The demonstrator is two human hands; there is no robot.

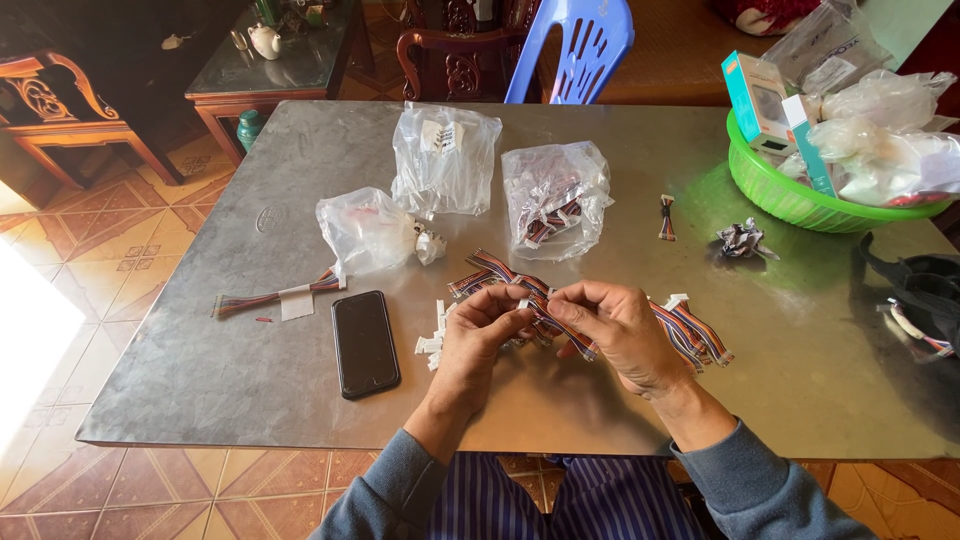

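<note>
A grey metal table (300, 150) fills most of the frame. On it, at lower left, lies a black phone (365, 343), and just left of that a taped bundle of coloured wires (275, 298). Three clear plastic bags sit across the upper middle: a crumpled one (368, 230), a taller one (444, 160) and one holding wire pieces (556, 198). Near the centre lie a heap of striped ribbon cables (690, 335) and small white connectors (432, 340). At upper right stands a green basket (780, 195), with a crumpled wrapper (740, 240) and a short cable (666, 217) to its left. A black bag (925, 290) rests at the right edge.
</note>
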